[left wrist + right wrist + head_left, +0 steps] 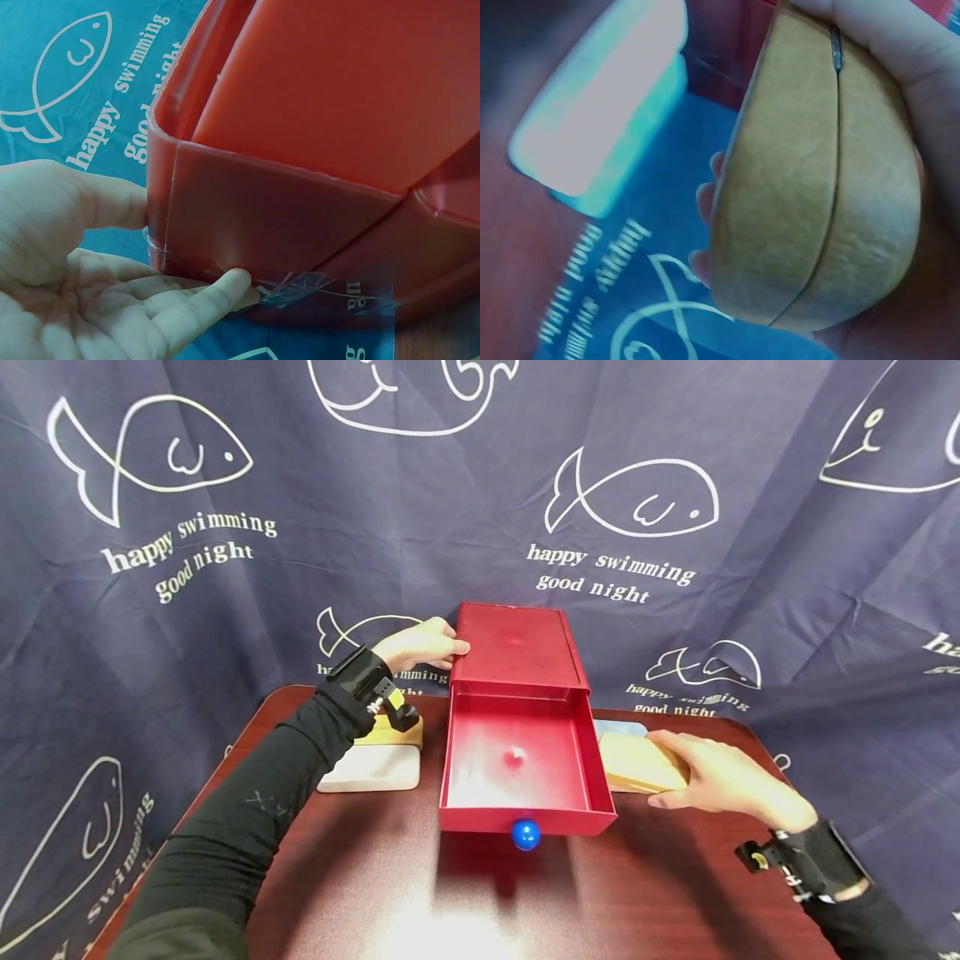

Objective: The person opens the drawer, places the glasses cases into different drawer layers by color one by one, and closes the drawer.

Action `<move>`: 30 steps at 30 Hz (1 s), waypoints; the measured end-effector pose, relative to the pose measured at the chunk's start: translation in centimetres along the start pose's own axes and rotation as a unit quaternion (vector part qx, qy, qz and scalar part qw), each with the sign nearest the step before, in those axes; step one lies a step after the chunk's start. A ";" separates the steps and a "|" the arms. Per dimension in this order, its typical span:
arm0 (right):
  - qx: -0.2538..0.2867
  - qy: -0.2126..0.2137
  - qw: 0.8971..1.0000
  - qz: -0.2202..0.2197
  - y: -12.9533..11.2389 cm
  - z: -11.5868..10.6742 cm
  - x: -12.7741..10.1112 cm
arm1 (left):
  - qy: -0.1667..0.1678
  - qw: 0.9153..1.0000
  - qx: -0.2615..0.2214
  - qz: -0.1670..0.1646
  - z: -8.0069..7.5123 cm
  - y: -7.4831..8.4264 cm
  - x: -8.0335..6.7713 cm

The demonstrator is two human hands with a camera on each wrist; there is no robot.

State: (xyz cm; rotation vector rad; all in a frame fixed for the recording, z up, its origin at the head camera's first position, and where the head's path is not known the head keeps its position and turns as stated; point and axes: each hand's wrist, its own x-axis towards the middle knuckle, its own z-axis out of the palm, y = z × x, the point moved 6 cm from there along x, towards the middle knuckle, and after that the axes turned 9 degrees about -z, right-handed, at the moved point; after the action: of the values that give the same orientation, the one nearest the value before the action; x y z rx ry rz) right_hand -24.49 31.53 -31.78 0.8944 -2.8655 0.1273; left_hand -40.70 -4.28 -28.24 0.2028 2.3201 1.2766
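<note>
A red drawer box (517,643) stands mid-table, its drawer (517,760) pulled out toward me. The inside of the drawer is bare, and a blue round knob (526,834) sits on its front. My left hand (423,643) grips the left side of the box near the back. In the left wrist view the thumb presses at the corner while the fingers (202,304) lie along the lower edge. To the right of the drawer, my right hand (716,777) holds a tan glasses case (810,180) with a seam and a small metal hinge.
A white case (371,768) and a yellow case (390,732) lie left of the drawer. On the right, a light-blue case (621,727) shows behind the held one. Dark fabric with fish drawings (420,527) hangs behind the reddish-brown table (360,868).
</note>
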 end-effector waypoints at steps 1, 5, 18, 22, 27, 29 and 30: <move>-0.004 0.011 1.000 0.000 0.0 -0.7 0.0 | 0.000 1.000 0.000 -0.001 0.0 0.0 0.0; -0.018 0.047 0.999 0.004 0.0 -3.1 0.0 | 0.002 1.000 -0.002 0.000 0.0 0.0 0.1; -0.008 0.128 0.992 -0.006 -1.9 -8.0 1.8 | 0.006 1.000 0.000 0.000 -0.3 -0.1 0.0; -0.017 0.131 0.991 -0.021 -3.0 -9.0 2.9 | 0.005 1.000 -0.003 -0.003 -0.3 -0.2 0.2; -0.029 0.118 0.992 -0.042 -4.4 -9.9 4.5 | 0.003 1.000 -0.002 -0.005 -0.2 -0.2 0.3; -0.034 0.104 0.993 -0.043 -4.8 -10.0 5.0 | 0.003 1.000 -0.002 -0.007 -0.1 -0.2 0.4; -0.037 0.096 0.994 -0.042 -5.0 -10.0 5.3 | 0.003 1.000 -0.002 -0.008 -0.1 -0.2 0.4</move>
State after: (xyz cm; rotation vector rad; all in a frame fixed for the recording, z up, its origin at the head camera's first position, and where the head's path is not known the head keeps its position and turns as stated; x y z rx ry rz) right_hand -24.88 25.66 -20.92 0.9311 -2.6332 0.0913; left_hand -41.08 -4.33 -28.48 0.1799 2.3192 1.2766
